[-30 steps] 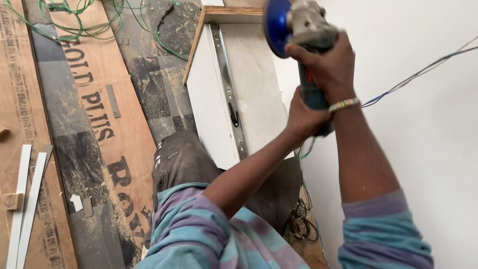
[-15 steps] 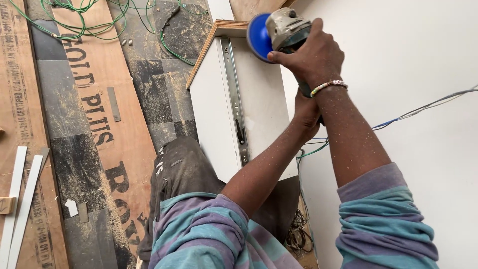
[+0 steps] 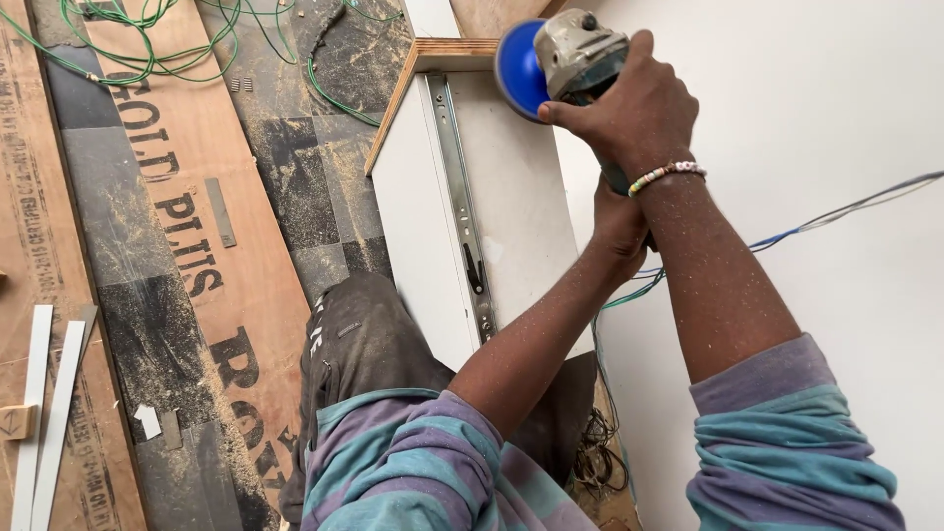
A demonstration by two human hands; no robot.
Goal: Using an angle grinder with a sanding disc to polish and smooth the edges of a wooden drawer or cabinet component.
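- The right hand (image 3: 629,108) is wrapped tight around the head of the angle grinder (image 3: 575,64); the left hand (image 3: 621,221) clasps its handle lower down, both arms stretched upward.
- The white cabinet panel (image 3: 511,197) stands just behind the grinder, its metal drawer slide (image 3: 462,206) running lengthwise.
- The grinder's blue disc (image 3: 519,69) sits at the panel's top edge.
- A beaded bracelet (image 3: 667,175) circles the right wrist.

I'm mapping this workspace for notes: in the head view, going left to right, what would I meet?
White strips → brown printed board → metal drawer slide on the white panel → blue-disc angle grinder → right hand gripping it → white wall.
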